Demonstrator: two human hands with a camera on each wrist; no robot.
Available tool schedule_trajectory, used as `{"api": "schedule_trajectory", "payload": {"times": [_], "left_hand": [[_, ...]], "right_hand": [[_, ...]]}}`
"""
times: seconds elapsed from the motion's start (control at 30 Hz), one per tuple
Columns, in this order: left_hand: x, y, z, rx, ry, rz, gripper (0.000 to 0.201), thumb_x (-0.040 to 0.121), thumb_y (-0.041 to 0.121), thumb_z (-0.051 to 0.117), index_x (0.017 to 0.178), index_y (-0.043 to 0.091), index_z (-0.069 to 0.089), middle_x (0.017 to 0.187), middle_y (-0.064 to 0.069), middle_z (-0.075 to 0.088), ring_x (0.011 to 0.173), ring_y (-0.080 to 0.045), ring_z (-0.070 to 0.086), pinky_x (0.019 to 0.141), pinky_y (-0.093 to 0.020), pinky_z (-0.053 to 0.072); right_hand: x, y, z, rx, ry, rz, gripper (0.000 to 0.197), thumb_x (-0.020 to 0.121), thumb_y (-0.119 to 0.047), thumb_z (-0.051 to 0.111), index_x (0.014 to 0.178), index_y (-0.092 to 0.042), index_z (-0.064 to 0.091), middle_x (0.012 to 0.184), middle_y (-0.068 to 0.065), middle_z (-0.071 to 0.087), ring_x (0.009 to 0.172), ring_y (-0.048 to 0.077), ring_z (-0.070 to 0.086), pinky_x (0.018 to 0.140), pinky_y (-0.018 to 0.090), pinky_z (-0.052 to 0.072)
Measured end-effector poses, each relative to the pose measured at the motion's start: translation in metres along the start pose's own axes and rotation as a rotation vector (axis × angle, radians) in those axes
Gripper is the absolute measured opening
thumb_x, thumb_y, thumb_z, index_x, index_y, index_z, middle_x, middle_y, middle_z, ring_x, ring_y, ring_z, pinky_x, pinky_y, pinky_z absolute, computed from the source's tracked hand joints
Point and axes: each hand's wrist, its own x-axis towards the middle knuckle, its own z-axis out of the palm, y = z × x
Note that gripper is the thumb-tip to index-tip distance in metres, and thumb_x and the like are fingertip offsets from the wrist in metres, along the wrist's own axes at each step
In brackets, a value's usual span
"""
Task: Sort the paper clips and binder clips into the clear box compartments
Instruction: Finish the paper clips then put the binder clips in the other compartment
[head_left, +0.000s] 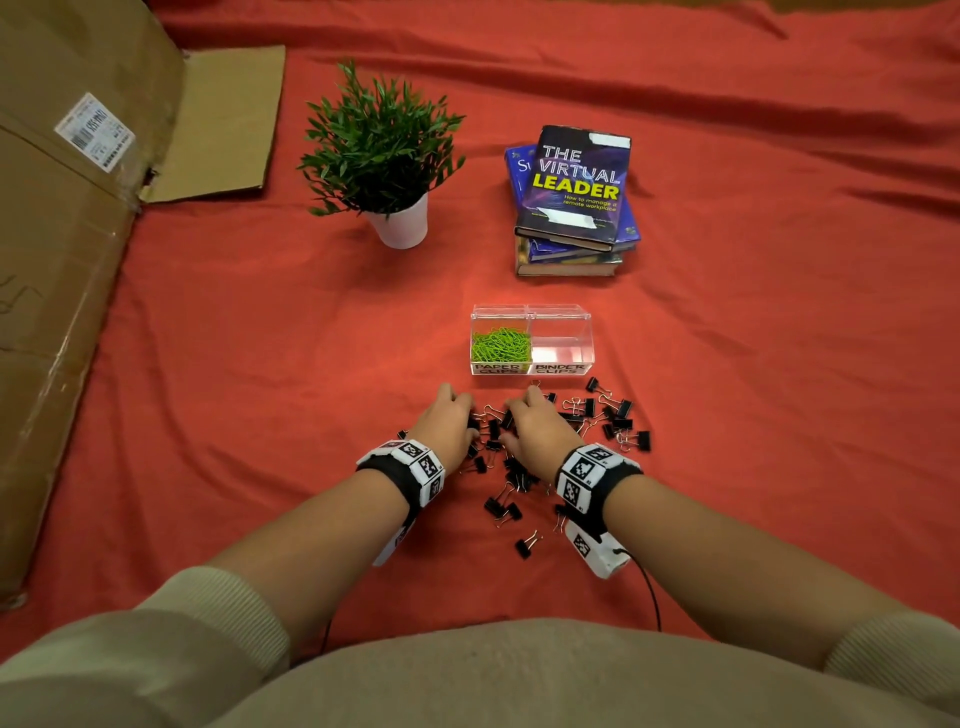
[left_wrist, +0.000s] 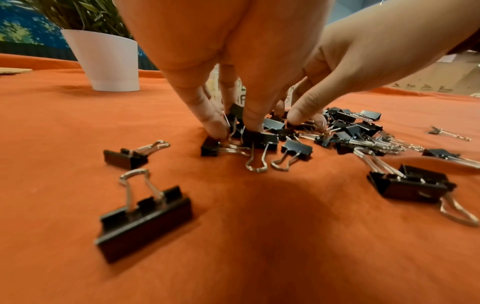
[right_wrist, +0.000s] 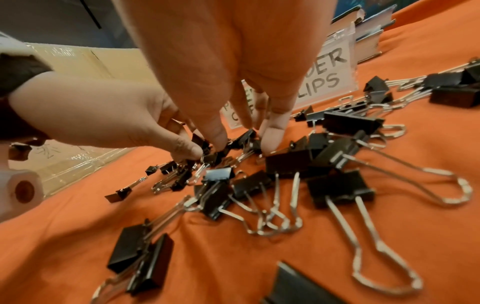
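- Left hand (head_left: 448, 422) and right hand (head_left: 530, 422), fingers curled down, pinch binder clips (head_left: 613, 415) from the pile beneath them, likely gathering several at once.
- Clear box (head_left: 558, 310) sits just beyond the fingertips; its binder side is bare, with paper clips (head_left: 500, 344) already sorted.

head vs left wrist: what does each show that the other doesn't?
Head only: the clear box, seen whole, with green paper clips in its left compartment and the right one empty; the book stack; the cardboard box.

Left wrist only: the left hand's fingertips down among the binder clips, with clip handles seen up close.

Both: left hand, right hand, scattered binder clips, the white plant pot, and the red cloth.
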Motion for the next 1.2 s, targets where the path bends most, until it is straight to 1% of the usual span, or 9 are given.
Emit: {"api": "schedule_trajectory", "payload": {"times": [0.13, 0.3, 0.4, 0.53, 0.67, 0.87, 0.97, 1.03, 1.2], "left_hand": [[0.000, -0.001, 0.001, -0.019, 0.012, 0.030, 0.026, 0.086, 0.016, 0.065, 0.106, 0.007, 0.053, 0.110, -0.010, 0.051, 0.098, -0.033, 0.057, 0.086, -0.044, 0.047], [0.002, -0.005, 0.000, -0.044, 0.008, 0.053, 0.023, 0.084, 0.014, 0.066, 0.104, 0.007, 0.056, 0.108, -0.010, 0.058, 0.101, -0.030, 0.057, 0.088, -0.040, 0.046], [0.001, -0.005, 0.001, -0.032, 0.001, 0.059, 0.025, 0.085, 0.015, 0.063, 0.108, 0.008, 0.057, 0.110, -0.010, 0.057, 0.103, -0.030, 0.057, 0.090, -0.039, 0.046], [-0.002, -0.003, 0.000, -0.008, -0.026, 0.069, 0.029, 0.087, 0.016, 0.057, 0.114, 0.008, 0.057, 0.113, -0.011, 0.055, 0.104, -0.030, 0.057, 0.090, -0.037, 0.046], [-0.004, 0.000, -0.003, -0.061, -0.012, 0.057, 0.027, 0.084, 0.017, 0.060, 0.110, 0.010, 0.061, 0.110, -0.010, 0.058, 0.101, -0.027, 0.058, 0.087, -0.034, 0.046], [0.003, 0.025, -0.020, -0.271, 0.082, 0.051, 0.022, 0.082, 0.015, 0.065, 0.104, 0.012, 0.065, 0.107, -0.003, 0.062, 0.096, -0.018, 0.060, 0.088, -0.028, 0.052], [0.015, 0.048, -0.034, -0.324, 0.108, 0.092, 0.020, 0.084, 0.017, 0.065, 0.104, 0.015, 0.064, 0.105, 0.002, 0.060, 0.093, -0.013, 0.059, 0.083, -0.021, 0.052], [0.028, 0.064, -0.043, -0.331, 0.125, 0.133, 0.019, 0.084, 0.016, 0.064, 0.103, 0.016, 0.063, 0.105, 0.001, 0.060, 0.092, -0.013, 0.058, 0.083, -0.022, 0.053], [0.066, 0.104, -0.060, -0.244, 0.170, 0.200, 0.021, 0.086, 0.017, 0.062, 0.105, 0.010, 0.061, 0.106, -0.005, 0.058, 0.092, -0.018, 0.057, 0.082, -0.027, 0.052]], "right_hand": [[0.002, -0.004, 0.004, 0.049, 0.022, 0.022, 0.034, 0.088, -0.021, 0.063, 0.114, -0.003, 0.051, 0.122, 0.011, 0.041, 0.107, 0.028, 0.050, 0.094, 0.037, 0.045], [0.000, 0.000, 0.001, 0.322, 0.049, 0.075, 0.016, 0.081, -0.005, 0.063, 0.086, -0.017, 0.053, 0.087, 0.002, 0.059, 0.073, 0.016, 0.055, 0.073, 0.033, 0.050], [0.001, 0.001, -0.010, 0.455, 0.058, 0.124, 0.019, 0.079, -0.001, 0.064, 0.080, -0.018, 0.057, 0.082, 0.002, 0.065, 0.069, 0.015, 0.062, 0.065, 0.027, 0.054], [0.014, 0.009, -0.058, 0.645, 0.195, 0.201, 0.023, 0.079, 0.001, 0.068, 0.076, -0.019, 0.056, 0.087, 0.003, 0.066, 0.077, 0.018, 0.066, 0.071, 0.031, 0.058], [0.034, 0.029, -0.100, 0.527, 0.347, 0.212, 0.014, 0.079, -0.002, 0.067, 0.081, -0.014, 0.062, 0.088, 0.009, 0.070, 0.081, 0.024, 0.067, 0.075, 0.037, 0.058], [0.038, 0.044, -0.106, 0.450, 0.290, 0.191, 0.012, 0.086, -0.012, 0.064, 0.097, -0.010, 0.068, 0.091, 0.005, 0.068, 0.080, 0.018, 0.062, 0.061, 0.021, 0.048], [0.027, 0.063, -0.106, 0.478, 0.434, 0.258, 0.013, 0.087, -0.013, 0.058, 0.094, -0.010, 0.069, 0.091, 0.005, 0.069, 0.085, 0.020, 0.064, 0.072, 0.028, 0.051], [0.017, 0.079, -0.097, 0.419, 0.432, 0.337, 0.014, 0.086, -0.012, 0.055, 0.095, -0.011, 0.066, 0.096, 0.006, 0.068, 0.091, 0.023, 0.063, 0.077, 0.027, 0.047], [-0.012, 0.095, -0.060, 0.027, 0.090, 0.332, 0.040, 0.086, -0.024, 0.056, 0.125, -0.015, 0.054, 0.124, 0.010, 0.048, 0.118, 0.030, 0.040, 0.102, 0.040, 0.038]]}}
